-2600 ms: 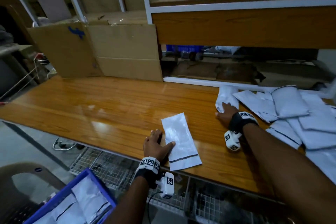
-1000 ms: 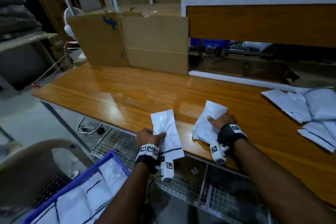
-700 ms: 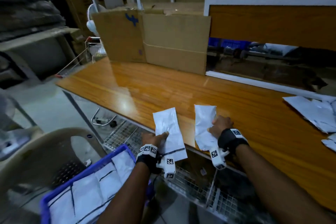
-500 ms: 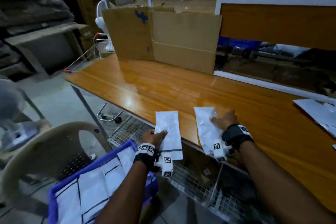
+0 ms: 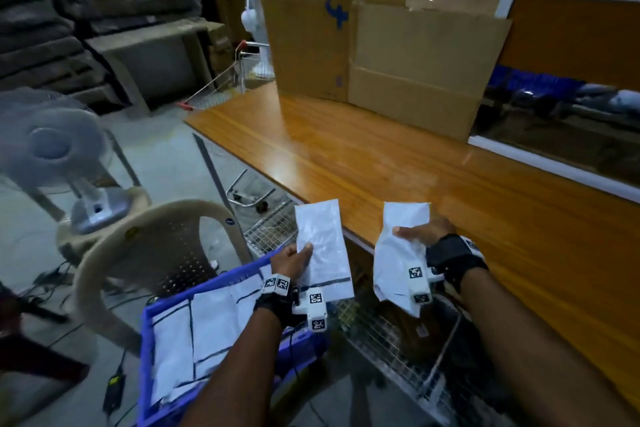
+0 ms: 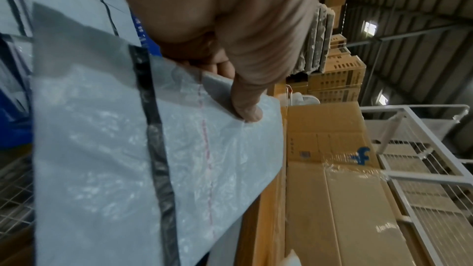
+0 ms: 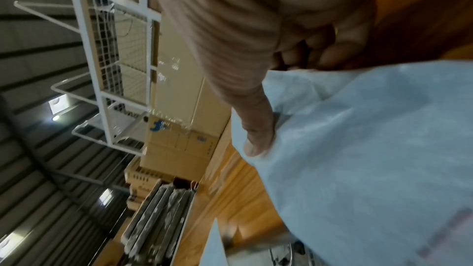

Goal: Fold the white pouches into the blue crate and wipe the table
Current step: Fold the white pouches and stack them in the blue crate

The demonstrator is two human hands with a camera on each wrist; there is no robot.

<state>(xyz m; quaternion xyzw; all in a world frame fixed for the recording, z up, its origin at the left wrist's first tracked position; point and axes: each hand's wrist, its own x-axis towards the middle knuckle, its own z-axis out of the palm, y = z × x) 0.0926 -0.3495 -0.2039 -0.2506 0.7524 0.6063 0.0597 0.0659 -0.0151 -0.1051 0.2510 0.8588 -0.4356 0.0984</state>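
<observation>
My left hand (image 5: 292, 258) pinches a flat white pouch (image 5: 323, 248) with a black strip, lifted off the table's front edge; in the left wrist view the thumb (image 6: 245, 108) presses on that pouch (image 6: 115, 159). My right hand (image 5: 420, 232) grips a crumpled white pouch (image 5: 398, 253) in the air over the table edge, the thumb (image 7: 256, 141) on top of the pouch (image 7: 371, 159). The blue crate (image 5: 166, 312) sits low at the left below my left arm, with several white pouches (image 5: 204, 329) lying in it.
The wooden table (image 5: 433, 191) runs to the right. Cardboard boxes (image 5: 381, 52) stand at its far end. A beige plastic chair (image 5: 149, 246) and a fan (image 5: 59, 149) stand left of the crate. Wire racks (image 5: 398, 333) lie under the table.
Both hands have lifted their pouches off the table and drawn them back toward me. The view has swung left, so the pouch pile at the right is out of sight.
</observation>
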